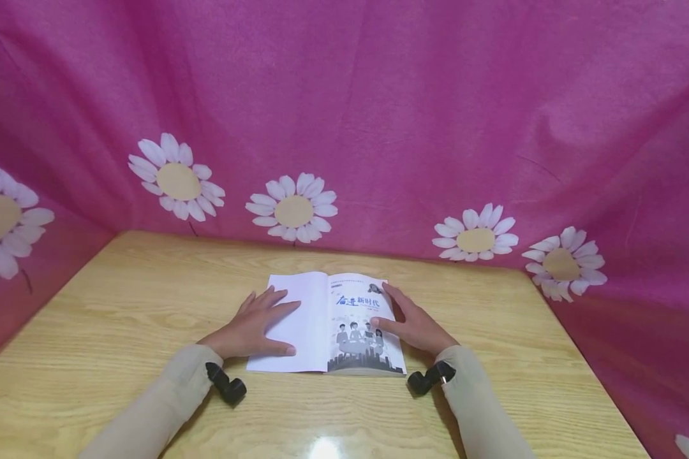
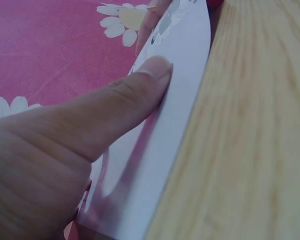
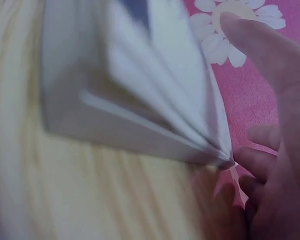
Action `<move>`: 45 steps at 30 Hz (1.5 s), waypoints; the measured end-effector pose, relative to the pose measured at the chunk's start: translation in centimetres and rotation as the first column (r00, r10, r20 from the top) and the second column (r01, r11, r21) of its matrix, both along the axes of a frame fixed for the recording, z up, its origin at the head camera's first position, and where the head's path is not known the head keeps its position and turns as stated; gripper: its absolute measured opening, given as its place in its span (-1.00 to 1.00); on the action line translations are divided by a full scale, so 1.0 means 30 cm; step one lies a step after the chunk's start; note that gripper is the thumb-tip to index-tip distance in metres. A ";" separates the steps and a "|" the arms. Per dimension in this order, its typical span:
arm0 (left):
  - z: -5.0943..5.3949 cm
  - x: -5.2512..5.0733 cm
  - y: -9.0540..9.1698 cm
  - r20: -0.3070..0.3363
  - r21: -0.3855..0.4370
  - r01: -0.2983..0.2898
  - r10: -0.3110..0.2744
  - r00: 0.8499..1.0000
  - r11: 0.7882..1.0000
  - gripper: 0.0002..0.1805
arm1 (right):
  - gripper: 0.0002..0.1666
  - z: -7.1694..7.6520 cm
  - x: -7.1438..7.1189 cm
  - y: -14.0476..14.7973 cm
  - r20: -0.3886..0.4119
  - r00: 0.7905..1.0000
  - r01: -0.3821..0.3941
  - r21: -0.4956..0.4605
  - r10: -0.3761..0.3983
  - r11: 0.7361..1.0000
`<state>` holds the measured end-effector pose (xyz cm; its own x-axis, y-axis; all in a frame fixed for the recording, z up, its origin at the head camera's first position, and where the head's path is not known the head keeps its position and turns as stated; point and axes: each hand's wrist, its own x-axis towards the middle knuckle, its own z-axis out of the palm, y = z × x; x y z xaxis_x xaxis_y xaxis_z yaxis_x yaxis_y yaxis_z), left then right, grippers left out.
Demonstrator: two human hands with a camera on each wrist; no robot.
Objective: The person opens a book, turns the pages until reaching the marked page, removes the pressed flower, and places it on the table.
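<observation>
A book lies spread on the table, with a blank white left page [image 1: 307,319] and a printed right page [image 1: 353,331] showing blue characters and grey figures. The left hand [image 1: 255,325] rests on the blank page with its fingers spread; in the left wrist view its thumb [image 2: 125,100] lies straight across the white sheet [image 2: 175,110]. At the book's right edge is the right hand [image 1: 416,322], fingers extended, thumb over the printed page. The right wrist view shows the page edges [image 3: 155,85] slightly fanned and the right hand's fingers [image 3: 260,165] by the book's corner.
The wooden table [image 1: 149,306] extends around the book. Behind it and at both sides hangs a pink cloth [image 1: 379,127] with white daisies. Black wrist devices sit on both sleeves [image 1: 172,389]. A bright reflection shows near the table's front.
</observation>
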<state>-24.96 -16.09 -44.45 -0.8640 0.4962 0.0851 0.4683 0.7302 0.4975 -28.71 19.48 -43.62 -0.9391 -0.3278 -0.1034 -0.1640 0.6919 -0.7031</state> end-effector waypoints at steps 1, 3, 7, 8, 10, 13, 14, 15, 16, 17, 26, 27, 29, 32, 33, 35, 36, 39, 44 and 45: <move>0.001 -0.001 -0.001 -0.001 -0.002 -0.001 0.001 1.000 1.000 0.03 | 0.17 -0.001 0.000 -0.001 -0.002 1.000 -0.001 0.005 0.001 1.000; 0.002 -0.002 -0.001 -0.003 -0.006 0.000 0.000 1.000 1.000 0.03 | 0.15 0.000 0.000 -0.002 -0.006 1.000 0.001 0.011 -0.001 1.000; 0.004 -0.006 -0.001 -0.008 -0.009 0.004 -0.004 1.000 1.000 0.03 | 0.06 0.000 0.002 0.000 -0.049 0.999 -0.022 -0.010 0.022 1.000; 0.003 -0.006 -0.002 -0.010 -0.010 0.006 -0.006 1.000 1.000 0.03 | 0.02 0.001 0.003 0.000 -0.057 0.998 -0.031 -0.027 0.029 0.999; 0.002 -0.007 -0.003 -0.016 -0.013 0.011 -0.011 1.000 1.000 0.02 | -0.09 0.001 0.005 0.000 -0.071 0.997 -0.042 -0.067 0.038 0.997; -0.001 -0.007 -0.007 -0.024 -0.014 0.014 -0.014 1.000 1.000 0.02 | -0.29 0.003 0.007 -0.003 -0.063 0.997 -0.049 -0.171 0.039 0.984; -0.002 -0.006 -0.009 -0.026 -0.011 0.014 -0.014 1.000 1.000 0.02 | -0.35 0.004 0.008 -0.006 -0.045 0.998 -0.047 -0.220 0.038 0.974; -0.002 -0.005 -0.011 -0.026 -0.008 0.013 -0.013 1.000 1.000 0.02 | -0.40 0.005 0.009 -0.009 -0.017 0.999 -0.036 -0.277 0.032 0.960; -0.001 -0.004 -0.012 -0.027 -0.004 0.012 -0.012 1.000 1.000 0.02 | -0.43 0.005 0.010 -0.012 0.007 1.000 -0.024 -0.327 0.027 0.945; -0.001 -0.004 -0.013 -0.029 -0.002 0.012 -0.013 0.999 1.000 0.02 | -0.44 0.006 0.010 -0.016 0.031 0.999 -0.009 -0.369 0.023 0.929; 0.002 0.001 -0.012 -0.001 -0.013 -0.019 0.019 1.000 1.000 0.02 | -0.30 -0.014 0.004 -0.010 -0.109 0.993 -0.090 -0.401 0.050 0.912; 0.003 0.001 -0.012 -0.002 -0.008 -0.017 0.017 1.000 1.000 0.02 | -0.26 -0.013 0.003 -0.010 -0.122 0.991 -0.094 -0.405 0.048 0.909; 0.001 0.000 -0.012 -0.009 -0.011 -0.014 0.014 1.000 1.000 0.02 | -0.21 -0.008 0.005 -0.011 -0.112 0.993 -0.069 -0.409 0.024 0.910; -0.002 0.001 -0.015 -0.015 -0.011 -0.010 0.009 1.000 1.000 0.02 | -0.17 0.028 0.028 -0.023 -0.107 0.994 -0.037 -0.403 -0.007 0.915; -0.003 0.000 -0.016 -0.014 -0.007 -0.008 0.008 1.000 1.000 0.02 | -0.16 0.032 0.033 -0.026 -0.123 0.992 -0.035 -0.391 -0.014 0.920; -0.004 0.000 -0.017 -0.013 -0.006 -0.006 0.006 1.000 1.000 0.02 | -0.18 0.059 0.054 -0.037 -0.127 0.992 -0.036 -0.383 -0.014 0.923; -0.005 -0.001 -0.017 -0.013 -0.008 -0.005 0.005 1.000 1.000 0.02 | -0.21 0.060 0.056 -0.040 -0.129 0.991 -0.030 -0.366 -0.019 0.930; -0.004 -0.005 -0.015 -0.018 0.000 0.005 -0.005 1.000 1.000 0.03 | -0.27 0.042 0.050 -0.044 -0.153 0.988 -0.027 -0.287 -0.018 0.958; -0.003 -0.004 -0.009 0.002 0.005 -0.012 0.012 1.000 1.000 0.03 | -0.30 0.034 0.051 -0.076 -0.254 0.963 -0.131 -0.154 0.089 0.979; -0.003 -0.002 -0.007 0.014 0.005 -0.022 0.021 1.000 1.000 0.03 | -0.32 0.038 0.057 -0.086 -0.278 0.953 -0.166 -0.147 0.120 0.975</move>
